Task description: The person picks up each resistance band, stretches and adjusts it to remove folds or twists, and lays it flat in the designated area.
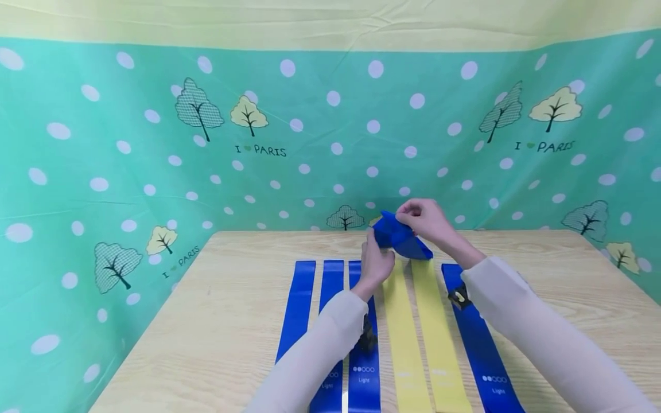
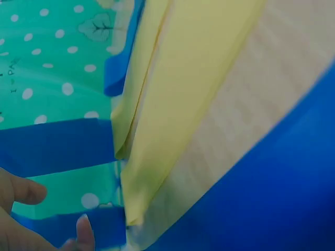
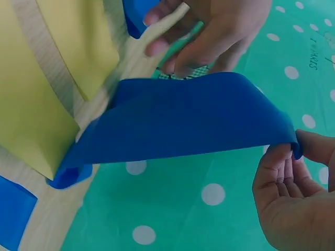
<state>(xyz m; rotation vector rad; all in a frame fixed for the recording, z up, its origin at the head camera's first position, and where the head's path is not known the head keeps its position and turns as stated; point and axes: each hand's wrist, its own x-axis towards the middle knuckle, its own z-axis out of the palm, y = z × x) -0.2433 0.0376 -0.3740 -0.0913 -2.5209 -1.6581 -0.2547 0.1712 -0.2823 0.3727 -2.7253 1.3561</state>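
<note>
My right hand point(image 1: 426, 221) pinches one end of a blue elastic band point(image 1: 397, 232) between thumb and fingers, at the back of the table. The band hangs bent and partly folded, stretching across the right wrist view point(image 3: 183, 120). Its lower part curls at the far ends of two yellow elastic bands point(image 1: 403, 321). Beside the raised band is my left hand point(image 1: 377, 261); in the right wrist view its fingers point(image 3: 180, 44) hang loosely bent behind the band. The left wrist view shows its thumb and a finger apart.
Several blue bands point(image 1: 364, 355) lie flat and lengthwise left of the yellow ones, another blue band point(image 1: 485, 344) to their right. Some carry the print "Light". The wooden table point(image 1: 206, 321) ends at a green dotted cloth point(image 1: 310, 115) behind and left.
</note>
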